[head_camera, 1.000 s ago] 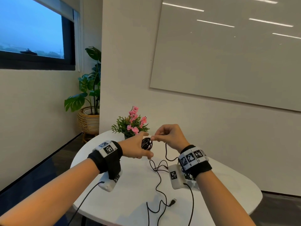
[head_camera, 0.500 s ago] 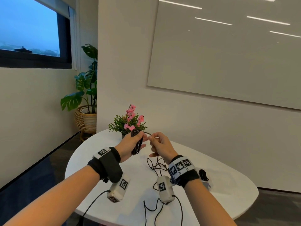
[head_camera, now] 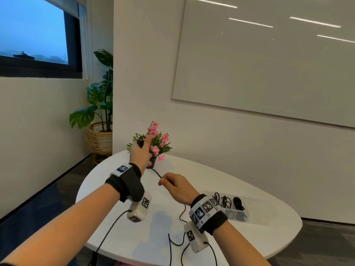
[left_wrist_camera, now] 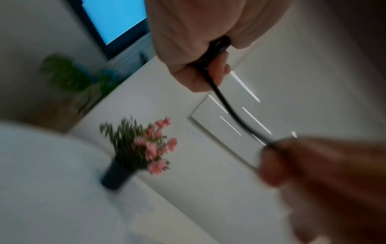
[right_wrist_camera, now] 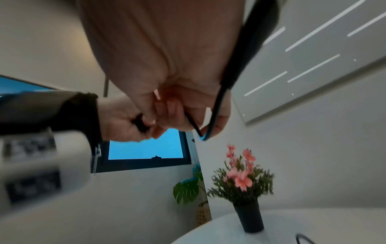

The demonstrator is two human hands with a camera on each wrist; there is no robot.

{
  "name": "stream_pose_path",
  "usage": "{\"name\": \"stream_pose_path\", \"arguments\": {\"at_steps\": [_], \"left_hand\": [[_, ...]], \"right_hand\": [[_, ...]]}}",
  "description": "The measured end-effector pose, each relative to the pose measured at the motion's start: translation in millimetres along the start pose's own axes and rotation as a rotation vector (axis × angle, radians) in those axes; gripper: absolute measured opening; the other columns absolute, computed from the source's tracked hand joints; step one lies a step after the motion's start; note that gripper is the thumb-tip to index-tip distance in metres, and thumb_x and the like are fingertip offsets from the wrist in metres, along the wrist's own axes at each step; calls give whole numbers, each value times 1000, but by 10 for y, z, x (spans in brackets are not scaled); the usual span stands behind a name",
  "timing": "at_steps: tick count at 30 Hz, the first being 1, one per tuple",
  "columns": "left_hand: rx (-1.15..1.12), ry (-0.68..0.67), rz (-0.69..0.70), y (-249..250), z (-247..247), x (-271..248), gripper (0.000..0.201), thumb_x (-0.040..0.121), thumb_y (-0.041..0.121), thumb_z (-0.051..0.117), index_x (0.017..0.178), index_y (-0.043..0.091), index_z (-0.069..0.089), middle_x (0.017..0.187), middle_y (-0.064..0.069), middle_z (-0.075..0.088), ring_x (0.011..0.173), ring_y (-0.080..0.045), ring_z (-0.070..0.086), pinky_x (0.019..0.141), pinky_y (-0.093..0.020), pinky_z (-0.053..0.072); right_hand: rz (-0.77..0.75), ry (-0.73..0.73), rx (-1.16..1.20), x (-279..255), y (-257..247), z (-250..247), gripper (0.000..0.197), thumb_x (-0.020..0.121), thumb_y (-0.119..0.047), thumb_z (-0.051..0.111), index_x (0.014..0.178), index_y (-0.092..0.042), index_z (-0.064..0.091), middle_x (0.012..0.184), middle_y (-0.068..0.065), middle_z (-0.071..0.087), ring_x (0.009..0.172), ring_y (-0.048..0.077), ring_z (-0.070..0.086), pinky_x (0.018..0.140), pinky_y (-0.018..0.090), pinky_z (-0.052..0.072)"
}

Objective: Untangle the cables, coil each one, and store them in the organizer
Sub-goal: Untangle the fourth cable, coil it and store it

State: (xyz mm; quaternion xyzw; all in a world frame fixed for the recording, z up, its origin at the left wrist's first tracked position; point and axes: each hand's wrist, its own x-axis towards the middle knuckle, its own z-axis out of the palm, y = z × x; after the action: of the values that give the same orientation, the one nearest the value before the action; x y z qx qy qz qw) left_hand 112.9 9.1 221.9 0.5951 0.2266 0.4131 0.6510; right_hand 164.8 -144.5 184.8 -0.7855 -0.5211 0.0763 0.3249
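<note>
The black cable [head_camera: 156, 174] runs taut between my two hands above the white counter [head_camera: 269, 223]: my left hand [head_camera: 141, 152] is raised in front of the pink flowers [head_camera: 159, 139], fingers curled around the coiled part. My right hand [head_camera: 177, 187] sits lower, pinching the loose strand, whose tail trails down onto the counter. The organizer [head_camera: 233, 211] with other cables lies just right of my right wrist.

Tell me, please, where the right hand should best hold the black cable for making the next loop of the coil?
Probably the free run of the black cable just beyond the right hand, pinched from above. It stretches in the air up to the left hand, which already grips the coiled part, while the slack trails loose on the white table.
</note>
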Motion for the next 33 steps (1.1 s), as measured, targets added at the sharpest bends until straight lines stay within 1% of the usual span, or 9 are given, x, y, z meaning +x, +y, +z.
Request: {"name": "stream_pose_path", "arguments": {"at_steps": [6,10,14,18,20,23,27,30,33], "left_hand": [[895,-297,241,-83,-30,-134,71,97,51,12,69,5,58,66,-10,62,70,-29,60,68,-31,44],[825,-588,145,-86,-44,-329,81,97,49,5,63,7,66,55,-4,62,44,-6,51,48,-9,36],[567,-814,-98,-108,-83,-467,92,86,67,1,88,4,69,66,-11,67,43,-10,42,39,-17,30],[588,-914,-3,-50,-135,-503,102,58,95,10,80,17,72,54,-5,60,38,-8,39,40,-17,32],[551,-922,45,-58,-176,-483,93,57,95,19,111,33,61,52,-2,62,38,-7,42,39,-17,33],[485,-946,36,-116,-187,-462,96,66,84,44,142,26,25,57,-4,64,40,-11,48,41,-21,39],[589,-1001,92,-138,-142,-494,85,76,40,72,143,27,20,86,-8,68,66,-22,68,72,-32,57],[803,-941,158,-96,-131,-506,109,65,42,81,145,32,8,123,-6,58,92,-18,68,81,-28,56],[871,-867,245,-90,-106,-498,93,76,36,75,144,23,13,128,-6,56,107,-16,60,90,-24,50]], "right_hand": [[-292,55,-326,37,-146,-191,23,95,-26,52,106,-15,69,87,1,49,80,18,49,69,33,40],[-400,176,-192,68,-208,-420,11,79,-23,73,83,-13,73,76,-5,56,67,0,45,64,19,42],[-284,187,21,124,-156,-599,19,67,-18,83,76,-6,71,68,-13,58,60,-1,53,57,9,40],[-228,74,95,100,-98,-578,15,76,-23,76,86,-12,74,79,-8,65,64,13,56,59,23,48],[-243,65,101,46,-86,-491,10,83,-22,70,91,-17,74,81,-11,67,69,12,60,64,25,51],[-269,130,118,-22,-69,-377,10,87,-21,64,92,-19,73,80,-18,66,74,1,60,70,15,47],[-266,136,103,-31,-2,-361,14,89,-15,62,97,-15,74,80,-23,62,74,-4,59,72,12,44],[-239,147,136,-15,45,-402,14,89,-15,61,92,-11,74,75,-14,64,68,1,56,68,17,44],[-214,133,162,-13,61,-433,15,90,-19,61,95,-14,74,76,-7,65,68,5,55,68,22,46]]}}
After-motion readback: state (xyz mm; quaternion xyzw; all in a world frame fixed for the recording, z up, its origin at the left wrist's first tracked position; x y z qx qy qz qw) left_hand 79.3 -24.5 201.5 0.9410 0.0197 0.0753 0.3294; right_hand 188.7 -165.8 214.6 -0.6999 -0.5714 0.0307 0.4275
